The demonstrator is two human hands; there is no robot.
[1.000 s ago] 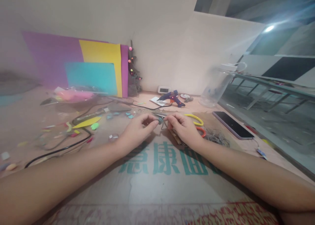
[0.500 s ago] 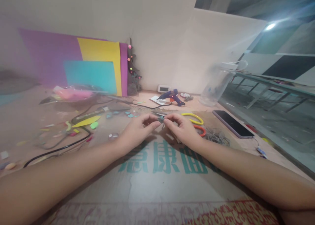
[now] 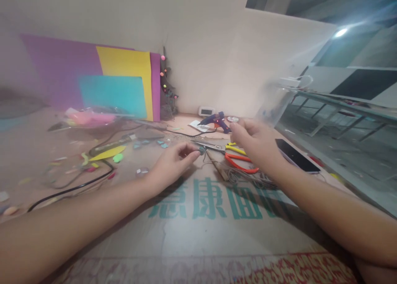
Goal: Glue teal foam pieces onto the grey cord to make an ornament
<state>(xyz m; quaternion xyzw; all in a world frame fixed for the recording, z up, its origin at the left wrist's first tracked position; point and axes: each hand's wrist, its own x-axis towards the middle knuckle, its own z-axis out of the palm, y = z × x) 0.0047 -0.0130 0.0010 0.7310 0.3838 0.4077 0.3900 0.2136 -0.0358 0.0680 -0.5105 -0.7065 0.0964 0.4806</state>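
My left hand [image 3: 175,162] is closed in a pinch, with a small dark teal piece [image 3: 201,150] between thumb and forefinger. A thin grey string seems to hang from it. My right hand [image 3: 257,143] is raised above the scissors' handles, its fingers loosely bent and partly hidden; I see nothing in them. Just beyond its fingertips lies a dark blue glue gun [image 3: 214,120] with a small red light. Scissors [image 3: 221,148] with yellow and red handles lie below the right hand. A thin brown stick [image 3: 217,166] lies between the hands, beside tangled grey cord [image 3: 248,178].
A phone [image 3: 296,155] lies to the right, by the table edge. Colored sheets [image 3: 120,64] lean against the wall, beside a dark branch with colored balls [image 3: 164,85]. At left are scraps, a yellow leaf shape [image 3: 108,152] and a black cable [image 3: 77,188]. A small white clock [image 3: 206,111] stands behind.
My right hand has let go of the small piece and moved up and right, toward the glue gun. The scissors and stick are now uncovered. My left hand keeps its pinch in place.
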